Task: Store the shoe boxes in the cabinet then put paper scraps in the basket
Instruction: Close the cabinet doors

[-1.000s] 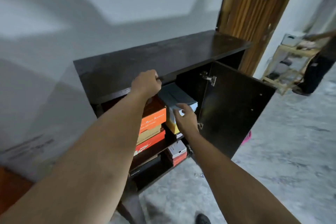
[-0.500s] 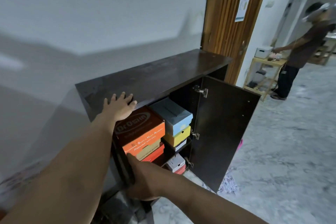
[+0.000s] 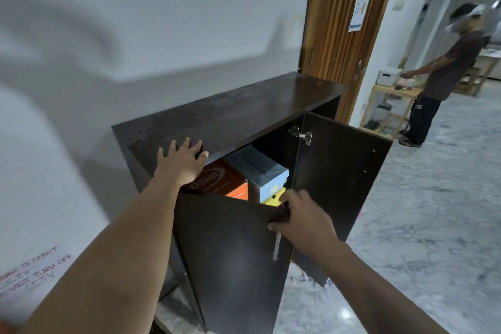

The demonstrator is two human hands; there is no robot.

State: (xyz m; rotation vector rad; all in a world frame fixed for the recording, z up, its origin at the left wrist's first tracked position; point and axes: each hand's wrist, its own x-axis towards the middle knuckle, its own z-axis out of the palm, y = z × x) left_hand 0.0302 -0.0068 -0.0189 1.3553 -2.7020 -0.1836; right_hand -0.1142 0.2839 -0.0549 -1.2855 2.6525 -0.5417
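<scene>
The boxes [image 3: 244, 179] sit in the cabinet [image 3: 230, 114], so you're on closing up. Your left hand [image 3: 181, 163] lies flat on its top; your right hand [image 3: 301, 218] grips the left door [image 3: 230, 260] (top edge). Push it shut next.

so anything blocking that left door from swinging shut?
Nothing visible. The right hand grips the left door at its top corner; the boxes sit inside the cabinet, behind its front edge.
</scene>
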